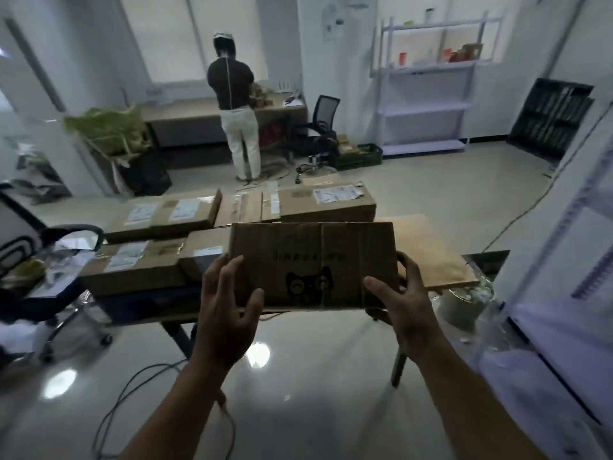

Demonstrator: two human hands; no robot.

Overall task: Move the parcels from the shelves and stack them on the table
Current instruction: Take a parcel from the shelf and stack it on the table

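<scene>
I hold a flat brown cardboard parcel (311, 260) with a black cat logo in front of me, above the near edge of the wooden table (428, 247). My left hand (229, 303) grips its left end, thumb on top. My right hand (401, 300) grips its right end. Several other brown parcels with white labels lie on the table: two on the near left (132, 263), one behind them (166, 214), and a taller one at the back (326, 200). The right part of the tabletop is bare.
A white shelf unit (570, 260) stands close on my right. An office chair with clutter (43, 260) is at the left. A person (237, 107) stands at a far desk. A second shelf (428, 88) lines the back wall. Cables (132, 390) lie on the floor.
</scene>
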